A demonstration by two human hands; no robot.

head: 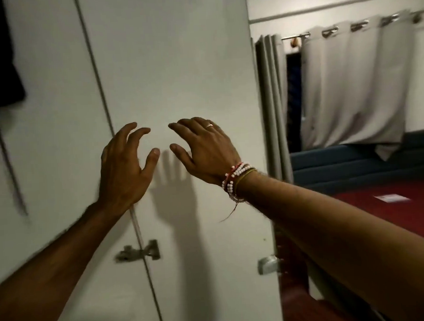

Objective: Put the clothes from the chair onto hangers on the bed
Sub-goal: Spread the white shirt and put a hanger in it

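White wardrobe doors [176,64] fill the near view. Left hand [122,162] and right hand [203,148] hover before them, fingers loosely spread, holding nothing. Red bed [380,213] lies right; chair, clothes, hangers unseen. Probably fetching hangers; next, a door needs opening.

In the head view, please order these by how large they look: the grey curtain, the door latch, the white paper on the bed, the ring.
1. grey curtain, by far the largest.
2. door latch and white paper: similar width, both blurred, the paper farther away, so not ranked.
3. ring, the smallest.
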